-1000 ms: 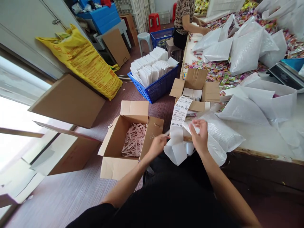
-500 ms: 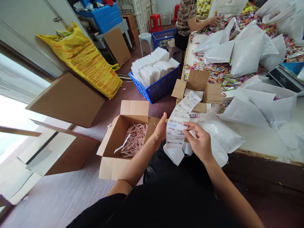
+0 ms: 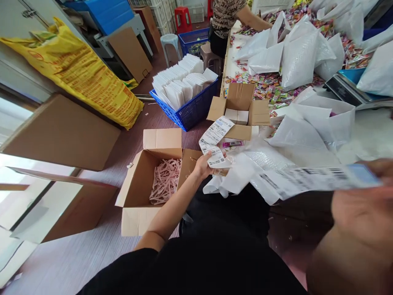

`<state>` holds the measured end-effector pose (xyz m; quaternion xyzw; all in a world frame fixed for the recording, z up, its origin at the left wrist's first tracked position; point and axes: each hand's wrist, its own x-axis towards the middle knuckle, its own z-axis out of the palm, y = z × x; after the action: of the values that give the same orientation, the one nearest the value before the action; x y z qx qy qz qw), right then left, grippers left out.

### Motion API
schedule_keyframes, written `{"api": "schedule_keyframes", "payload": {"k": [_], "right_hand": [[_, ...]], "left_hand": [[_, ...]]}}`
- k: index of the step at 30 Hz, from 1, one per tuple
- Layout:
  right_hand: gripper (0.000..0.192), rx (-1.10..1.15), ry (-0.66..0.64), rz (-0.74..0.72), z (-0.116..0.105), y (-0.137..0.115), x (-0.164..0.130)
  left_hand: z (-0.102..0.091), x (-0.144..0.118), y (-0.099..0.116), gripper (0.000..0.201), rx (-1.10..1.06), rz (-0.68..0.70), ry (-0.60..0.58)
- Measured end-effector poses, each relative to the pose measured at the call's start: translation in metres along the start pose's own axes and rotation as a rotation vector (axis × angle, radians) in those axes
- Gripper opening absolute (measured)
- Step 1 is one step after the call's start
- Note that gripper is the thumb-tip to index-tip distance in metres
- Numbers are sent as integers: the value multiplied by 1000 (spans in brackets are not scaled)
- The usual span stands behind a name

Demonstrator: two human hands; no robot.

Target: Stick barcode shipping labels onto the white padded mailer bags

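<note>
1. The person's left hand [image 3: 202, 166] grips a label strip [image 3: 217, 130] between thumb and fingers; it runs beyond the fingertips toward an open carton [image 3: 259, 113].
2. The blurred right hand [image 3: 359, 207] pinches the bluish end of a printed strip [image 3: 316, 179], stretching leftward near a white bag [image 3: 265, 155].

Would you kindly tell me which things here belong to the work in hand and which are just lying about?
Apparently in use:
printed labels, held in the left hand;
blurred printed strip, held in the right hand.

Seemingly just lying about:
yellow sack;
red stool;
pale blue stool.
</note>
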<state>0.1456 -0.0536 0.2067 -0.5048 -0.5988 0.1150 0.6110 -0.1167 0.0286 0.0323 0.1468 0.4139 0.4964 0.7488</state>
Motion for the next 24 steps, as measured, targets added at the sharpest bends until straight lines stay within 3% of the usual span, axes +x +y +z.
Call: {"api": "schedule_keyframes", "payload": {"k": [2,5,6,9,11,13,15,19,21,24], "right_hand": [[21,-90,-19,9,6,31,17],[38,-340,-552,127,43,102,12],[42,-449,-661,115,56,124,3],[47,-651,-707,-71,76,162,-36],[49,-669,-770,-191,72,169,-59],[53,-693,-819,-202,59,173,-72],[61,-774,-721,-68,42,182,-74],[96,-909,-304,511,10,206,-67],[112,-884,-221,735,2,213,-66],[121,-794,-112,830,-1,208,-75]], "left_hand": [[-7,0,-1,42,1,-23,9],[-8,-5,-3,42,7,-83,-40],[-8,-6,-4,43,10,-88,-54],[-7,-10,-6,43,28,-81,-65],[-8,-12,-6,44,40,-82,-64],[-10,-12,-8,45,55,-87,-75],[-11,-13,-10,46,76,-82,-89],[-13,-9,-17,42,125,-30,-50],[-12,-4,-22,39,163,-17,-6],[-9,4,-31,39,224,6,23]]}}
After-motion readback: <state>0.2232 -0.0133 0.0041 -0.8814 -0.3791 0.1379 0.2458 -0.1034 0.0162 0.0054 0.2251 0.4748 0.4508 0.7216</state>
